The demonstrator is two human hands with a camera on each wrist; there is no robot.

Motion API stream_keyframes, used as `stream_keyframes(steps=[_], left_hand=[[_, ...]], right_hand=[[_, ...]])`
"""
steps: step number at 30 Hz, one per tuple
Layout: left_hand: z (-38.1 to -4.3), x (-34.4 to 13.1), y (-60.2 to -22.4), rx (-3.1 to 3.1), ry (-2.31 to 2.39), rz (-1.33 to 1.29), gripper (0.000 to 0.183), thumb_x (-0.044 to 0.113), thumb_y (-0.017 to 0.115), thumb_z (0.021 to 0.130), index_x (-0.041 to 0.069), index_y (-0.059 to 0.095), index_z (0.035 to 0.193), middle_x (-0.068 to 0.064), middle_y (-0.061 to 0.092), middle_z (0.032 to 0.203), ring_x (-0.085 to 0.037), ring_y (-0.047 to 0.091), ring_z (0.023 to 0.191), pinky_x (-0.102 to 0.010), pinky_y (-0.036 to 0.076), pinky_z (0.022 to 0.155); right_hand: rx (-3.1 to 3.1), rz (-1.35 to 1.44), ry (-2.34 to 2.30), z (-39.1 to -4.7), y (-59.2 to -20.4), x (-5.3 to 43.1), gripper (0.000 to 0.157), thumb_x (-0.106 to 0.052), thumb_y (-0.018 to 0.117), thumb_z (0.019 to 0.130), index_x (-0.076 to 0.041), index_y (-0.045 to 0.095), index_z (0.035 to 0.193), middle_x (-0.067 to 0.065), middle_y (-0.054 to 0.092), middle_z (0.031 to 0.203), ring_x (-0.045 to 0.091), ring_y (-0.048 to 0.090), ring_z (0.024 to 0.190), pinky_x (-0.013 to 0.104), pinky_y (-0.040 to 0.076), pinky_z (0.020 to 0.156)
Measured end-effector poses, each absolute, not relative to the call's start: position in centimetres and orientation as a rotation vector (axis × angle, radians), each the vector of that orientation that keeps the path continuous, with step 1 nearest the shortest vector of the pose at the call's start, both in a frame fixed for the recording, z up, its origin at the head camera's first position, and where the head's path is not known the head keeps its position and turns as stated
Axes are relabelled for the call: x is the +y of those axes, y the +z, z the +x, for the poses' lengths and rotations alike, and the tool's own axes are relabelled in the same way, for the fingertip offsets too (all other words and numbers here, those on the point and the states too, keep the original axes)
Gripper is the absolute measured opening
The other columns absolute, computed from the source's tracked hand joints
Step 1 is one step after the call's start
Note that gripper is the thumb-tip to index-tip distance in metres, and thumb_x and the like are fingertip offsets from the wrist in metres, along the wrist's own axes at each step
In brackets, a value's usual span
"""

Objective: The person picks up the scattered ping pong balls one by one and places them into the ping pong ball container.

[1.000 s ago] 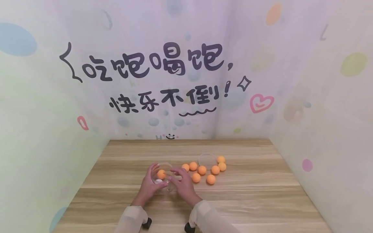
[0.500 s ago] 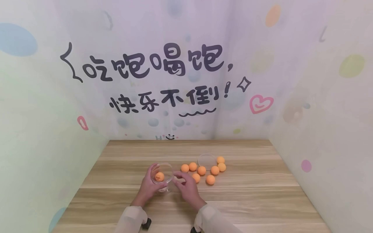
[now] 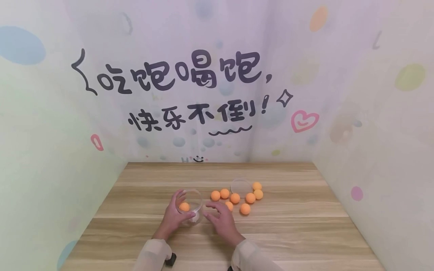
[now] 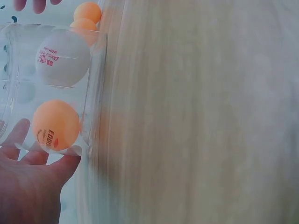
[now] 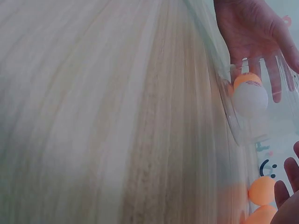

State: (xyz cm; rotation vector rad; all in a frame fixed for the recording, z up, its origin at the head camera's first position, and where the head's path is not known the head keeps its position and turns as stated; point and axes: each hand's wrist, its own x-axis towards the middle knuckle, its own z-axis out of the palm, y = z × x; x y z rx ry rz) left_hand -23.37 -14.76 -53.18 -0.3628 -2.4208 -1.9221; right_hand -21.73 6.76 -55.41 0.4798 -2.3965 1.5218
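My left hand (image 3: 172, 215) grips a clear cup (image 3: 201, 201) from its left side, fingers behind and thumb in front. The cup is upright on the table. Inside lie two table tennis balls: an orange one (image 4: 56, 125) with dark lettering, on the left hand's side, and a white one (image 4: 63, 58) with red print, on the right. Just right of the cup, apart from it, my right hand (image 3: 222, 222) holds nothing, its thumb and fingers spread. It partly hides a loose orange ball (image 3: 229, 206) behind it.
Several orange table tennis balls (image 3: 235, 198) lie loose right of the cup, behind and beside the right hand. Among them stands a second clear round container (image 3: 240, 187), faintly visible. Printed walls (image 3: 217, 143) border the wood-grain table (image 3: 288, 233) at the back and sides.
My right hand has come away from the cup and moved right. Inside the cup, the orange ball has shifted left and down, and the white ball has shifted right. The left hand keeps its hold.
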Motion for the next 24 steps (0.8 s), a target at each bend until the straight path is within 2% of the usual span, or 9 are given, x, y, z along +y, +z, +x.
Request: stream_keyframes(steps=[6, 10, 14, 17, 24], left_hand=[[-23.2, -14.7, -52.4, -2.432, -1.930, -0.383, 0.097, 0.011, 0.086, 0.074, 0.005, 0.025, 0.150, -0.023, 0.033, 0.151, -0.044, 0.031, 0.137, -0.055, 0.036, 0.105], [-23.3, -14.7, -52.6, -2.412, -1.933, -0.387, 0.097, 0.011, 0.086, 0.073, 0.005, 0.026, 0.149, -0.023, 0.034, 0.151, -0.044, 0.031, 0.137, -0.056, 0.036, 0.105], [-24.3, -14.9, -54.5, -2.385, -1.925, -0.383, 0.099, 0.013, 0.087, 0.071, 0.008, 0.027, 0.149, -0.021, 0.036, 0.150, -0.042, 0.033, 0.137, -0.054, 0.034, 0.106], [-24.9, -15.0, -55.8, -2.380, -1.919, -0.367, 0.101, 0.014, 0.088, 0.070, 0.010, 0.026, 0.150, -0.017, 0.037, 0.151, -0.038, 0.034, 0.138, -0.052, 0.034, 0.107], [-24.8, -15.0, -55.8, -2.386, -1.922, -0.352, 0.102, 0.014, 0.088, 0.070, 0.011, 0.025, 0.151, -0.015, 0.037, 0.151, -0.037, 0.034, 0.138, -0.053, 0.035, 0.106]], right_hand=[[-2.406, 0.509, 1.418, -22.0, -55.6, 7.7, 0.033, -0.019, 0.076, 0.085, -0.008, 0.068, 0.115, 0.003, 0.066, 0.117, 0.024, 0.055, 0.112, 0.049, 0.043, 0.096], [-2.426, 0.501, 1.426, -22.0, -55.3, 8.3, 0.036, -0.026, 0.076, 0.085, -0.012, 0.067, 0.117, 0.003, 0.066, 0.120, 0.023, 0.054, 0.115, 0.050, 0.041, 0.099], [-2.434, 0.523, 1.393, -21.9, -55.0, 8.7, 0.038, -0.029, 0.075, 0.085, -0.014, 0.066, 0.118, 0.007, 0.064, 0.123, 0.025, 0.053, 0.118, 0.052, 0.038, 0.102], [-2.436, 0.532, 1.372, -22.0, -55.1, 9.0, 0.040, -0.029, 0.076, 0.085, -0.011, 0.065, 0.119, 0.010, 0.063, 0.125, 0.026, 0.051, 0.119, 0.054, 0.036, 0.102], [-2.437, 0.491, 1.420, -22.1, -55.5, 9.4, 0.043, -0.029, 0.077, 0.083, -0.013, 0.064, 0.121, 0.009, 0.061, 0.127, 0.026, 0.048, 0.121, 0.054, 0.036, 0.102]])
